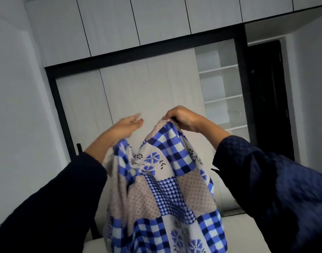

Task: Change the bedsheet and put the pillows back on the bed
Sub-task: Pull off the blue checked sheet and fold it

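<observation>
A: What is that big thing on the far side?
B: A tall wardrobe with pale doors and a black frame around it.
A: And above it?
B: A row of top cupboards, all closed.
A: What is at its right end?
B: White open shelves, one over the other. Right of them is a dark door.
A: And on the left?
B: A plain white wall. A small black post sticks up by the wardrobe's left side. I cannot tell what it is.
</observation>
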